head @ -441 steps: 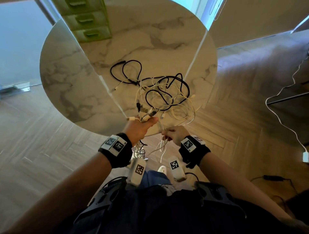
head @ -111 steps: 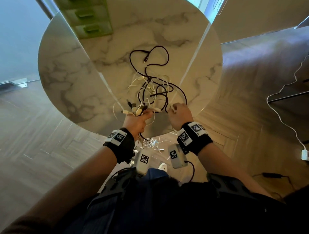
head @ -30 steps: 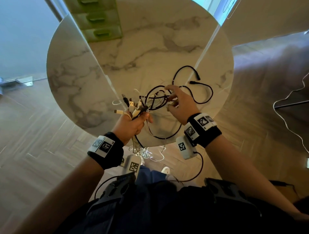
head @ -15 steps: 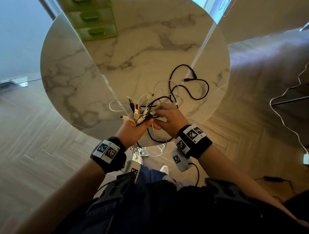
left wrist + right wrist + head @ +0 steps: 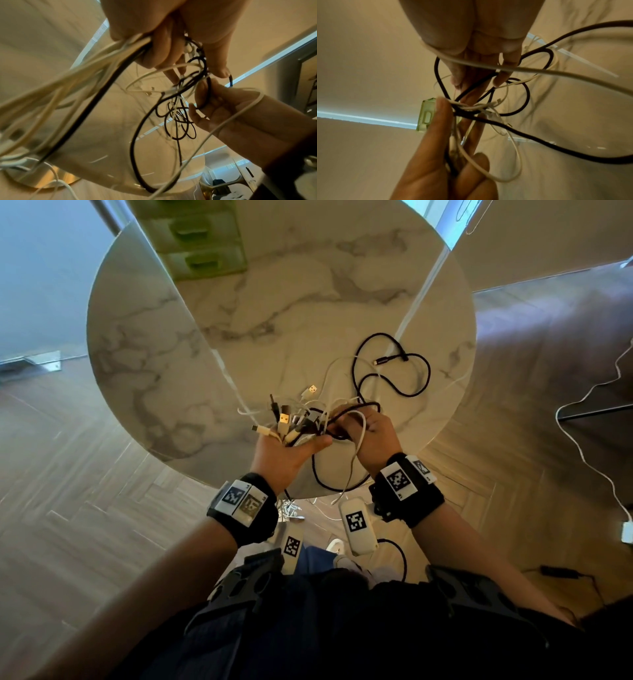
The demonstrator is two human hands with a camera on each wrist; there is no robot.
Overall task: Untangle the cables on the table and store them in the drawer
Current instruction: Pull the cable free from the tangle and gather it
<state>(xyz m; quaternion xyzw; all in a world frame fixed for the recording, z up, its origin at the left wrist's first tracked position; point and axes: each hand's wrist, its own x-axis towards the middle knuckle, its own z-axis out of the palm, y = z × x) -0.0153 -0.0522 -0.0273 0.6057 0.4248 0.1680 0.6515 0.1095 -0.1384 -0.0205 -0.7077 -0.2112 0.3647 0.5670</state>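
Both hands' fingers (image 5: 347, 419) round cables (image 5: 308, 422) (plugs fanned L).

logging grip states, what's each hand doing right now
left hand: grips the bundle of cable ends.
right hand: fingers curled round a black cable.

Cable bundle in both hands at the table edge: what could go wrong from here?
1. The right hand pinches a black cable knotted with thin white ones; pulling may tighten the knot.
2. Loops hang past the table edge and could snag.
3. The left hand grips many plugs; some may slip.
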